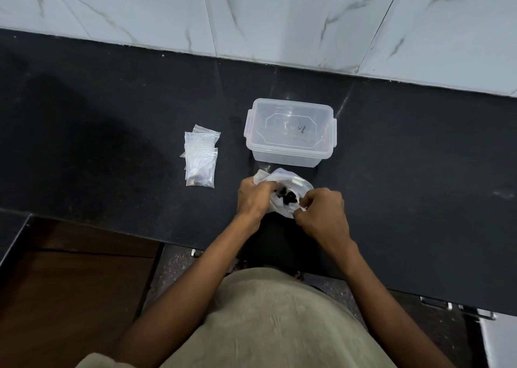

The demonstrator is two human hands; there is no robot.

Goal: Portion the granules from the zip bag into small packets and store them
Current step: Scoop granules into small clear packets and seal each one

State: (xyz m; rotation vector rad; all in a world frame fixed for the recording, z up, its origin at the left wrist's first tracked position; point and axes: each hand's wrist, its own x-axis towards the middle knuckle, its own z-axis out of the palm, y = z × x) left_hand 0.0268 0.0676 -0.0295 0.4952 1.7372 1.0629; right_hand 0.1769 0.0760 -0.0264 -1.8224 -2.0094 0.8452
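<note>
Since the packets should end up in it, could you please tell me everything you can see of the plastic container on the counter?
The clear plastic container is a rectangular box of translucent plastic with rounded corners. Its lid is on, with clip flaps at the short ends and a raised outline on top. It stands upright on the black counter, near the tiled wall. A small dark mark shows through the lid; what it is cannot be told. Neither hand touches it.

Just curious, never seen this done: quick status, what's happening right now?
Left hand and right hand both grip the zip bag, dark granules showing. Small packets lie left; lidded container behind. Nothing in the way.
</note>
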